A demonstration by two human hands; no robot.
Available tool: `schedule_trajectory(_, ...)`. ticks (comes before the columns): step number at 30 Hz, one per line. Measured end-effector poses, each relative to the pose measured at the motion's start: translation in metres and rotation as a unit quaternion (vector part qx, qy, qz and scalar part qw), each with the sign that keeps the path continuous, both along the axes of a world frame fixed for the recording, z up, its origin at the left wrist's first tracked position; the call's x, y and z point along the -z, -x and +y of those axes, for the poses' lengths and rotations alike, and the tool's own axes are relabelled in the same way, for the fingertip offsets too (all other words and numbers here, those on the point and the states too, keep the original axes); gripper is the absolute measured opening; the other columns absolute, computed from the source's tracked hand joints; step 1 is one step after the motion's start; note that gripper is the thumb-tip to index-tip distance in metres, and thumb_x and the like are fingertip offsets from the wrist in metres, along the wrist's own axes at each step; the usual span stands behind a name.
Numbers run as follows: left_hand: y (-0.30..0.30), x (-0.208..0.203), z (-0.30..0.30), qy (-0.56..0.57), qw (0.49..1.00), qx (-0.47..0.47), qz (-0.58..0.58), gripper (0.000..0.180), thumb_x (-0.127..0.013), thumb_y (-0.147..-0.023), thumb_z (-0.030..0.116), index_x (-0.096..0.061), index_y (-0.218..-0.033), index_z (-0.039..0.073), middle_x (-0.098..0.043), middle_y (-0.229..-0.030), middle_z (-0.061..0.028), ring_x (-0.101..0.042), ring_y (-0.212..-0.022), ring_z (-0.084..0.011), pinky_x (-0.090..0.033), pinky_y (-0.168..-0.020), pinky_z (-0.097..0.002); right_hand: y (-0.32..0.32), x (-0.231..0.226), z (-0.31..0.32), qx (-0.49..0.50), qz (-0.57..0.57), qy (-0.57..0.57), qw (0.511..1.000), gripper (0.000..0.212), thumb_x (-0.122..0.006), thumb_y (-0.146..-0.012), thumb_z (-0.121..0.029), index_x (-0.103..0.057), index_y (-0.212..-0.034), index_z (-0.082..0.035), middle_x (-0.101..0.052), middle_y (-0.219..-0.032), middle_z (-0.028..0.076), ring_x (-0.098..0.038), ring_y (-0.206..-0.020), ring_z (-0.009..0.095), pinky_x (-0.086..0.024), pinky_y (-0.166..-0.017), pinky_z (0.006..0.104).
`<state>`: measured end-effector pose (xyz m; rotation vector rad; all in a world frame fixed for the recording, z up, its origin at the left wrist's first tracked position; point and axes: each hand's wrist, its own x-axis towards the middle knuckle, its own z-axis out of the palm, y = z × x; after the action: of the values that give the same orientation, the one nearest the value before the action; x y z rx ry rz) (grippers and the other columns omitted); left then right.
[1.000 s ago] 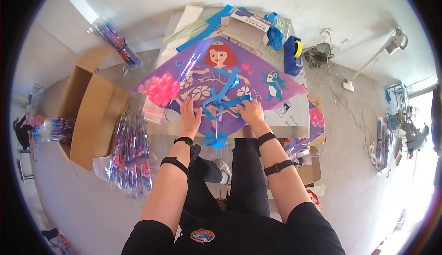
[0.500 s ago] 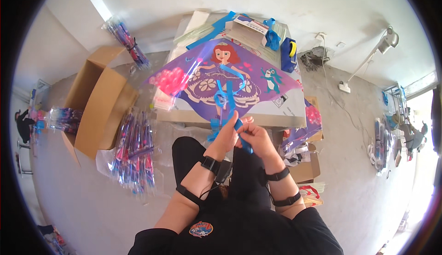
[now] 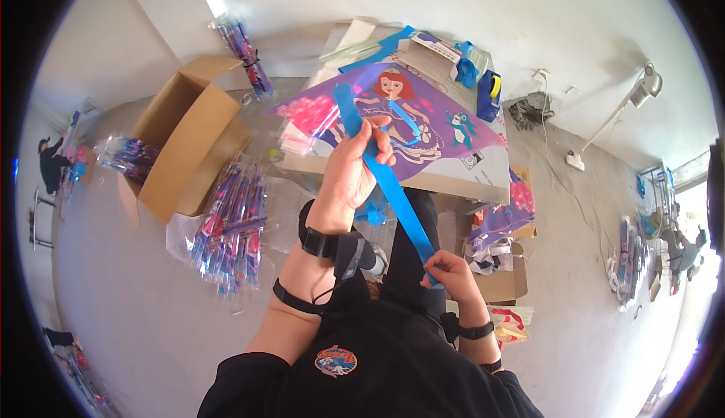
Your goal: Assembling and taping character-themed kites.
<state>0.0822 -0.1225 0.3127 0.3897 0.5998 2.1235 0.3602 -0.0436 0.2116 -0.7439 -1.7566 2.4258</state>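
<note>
A long blue ribbon (image 3: 402, 206) runs slantwise in front of my body. Its upper part passes through the curled fingers of my left hand (image 3: 353, 167), and the free end sticks up past them over the kite. Down by my right thigh, my right hand (image 3: 451, 274) pinches the lower end, so the stretch between the hands is straight. Behind the left hand, a purple diamond-shaped kite (image 3: 434, 112) printed with a red-haired figure lies on the table (image 3: 483, 185). Another curl of blue ribbon rests on the kite, and more hangs below the table's near edge.
On the table's far side are an open small box (image 3: 429, 54) and a blue tape dispenser (image 3: 489, 97). Left on the floor stand an open cardboard box (image 3: 177, 150) and a pile of wrapped kites (image 3: 230, 229). Another carton (image 3: 502, 278) sits by my right side.
My hands were close together over the table's near edge. The left has risen up and leftward, the right has dropped down and rightward, drawing the blue ribbon out straight between them.
</note>
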Motion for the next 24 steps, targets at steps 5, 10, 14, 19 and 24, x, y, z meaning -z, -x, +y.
schedule_trajectory(5,-0.023,-0.042,-0.024,-0.004,0.995,-0.029,0.097,0.035,-0.043,-0.099,0.029,-0.050,-0.115,-0.001,-0.050,-0.072,-0.0031,-0.045,-0.062,-0.0118,-0.039,-0.064,-0.0285,0.004,-0.001,-0.010,-0.020,-0.001,-0.020,1.000,0.005,-0.054,-0.088,0.003,-0.058,-0.091,0.000,-0.064,-0.074,0.009,-0.065,-0.069,0.014,-0.051,-0.064,0.0241)
schedule_trajectory(10,-0.040,-0.065,-0.039,0.007,0.973,-0.039,0.227,0.036,-0.037,-0.101,0.029,-0.051,-0.113,-0.001,-0.047,-0.067,-0.0001,-0.038,-0.055,-0.0069,-0.033,-0.055,-0.0215,0.020,0.009,-0.016,-0.054,0.018,-0.029,0.998,0.008,-0.053,-0.087,0.004,-0.058,-0.093,0.001,-0.064,-0.081,0.008,-0.064,-0.076,0.015,-0.049,-0.069,0.0235)
schedule_trajectory(14,-0.048,-0.073,-0.055,0.063,0.946,-0.015,0.319,0.040,-0.035,-0.101,0.032,-0.054,-0.110,-0.001,-0.043,-0.066,0.0029,-0.034,-0.055,-0.0047,-0.029,-0.053,-0.0192,0.048,0.010,-0.014,-0.047,0.095,-0.266,0.958,0.015,-0.054,-0.088,0.002,-0.058,-0.102,0.003,-0.060,-0.097,0.006,-0.056,-0.093,0.012,-0.044,-0.079,0.0231)
schedule_trajectory(19,-0.059,-0.069,-0.070,0.149,0.893,0.035,0.423,0.040,-0.036,-0.100,0.032,-0.059,-0.101,-0.001,-0.040,-0.063,0.0045,-0.033,-0.057,-0.0053,-0.030,-0.056,-0.0209,0.096,-0.076,-0.009,0.029,0.200,-0.069,0.977,0.020,-0.055,-0.093,-0.015,-0.058,-0.104,0.001,-0.060,-0.095,0.004,-0.055,-0.088,0.012,-0.044,-0.078,0.0256)
schedule_trajectory(24,-0.065,-0.063,-0.076,0.240,0.827,0.079,0.502,0.031,-0.044,-0.099,0.027,-0.062,-0.100,0.002,-0.046,-0.065,0.0001,-0.043,-0.060,-0.0095,-0.037,-0.057,-0.0256,0.114,-0.145,-0.008,-0.034,0.337,0.067,0.938,0.026,-0.056,-0.094,-0.026,-0.058,-0.103,-0.001,-0.060,-0.083,0.002,-0.054,-0.077,0.007,-0.043,-0.067,0.0216)
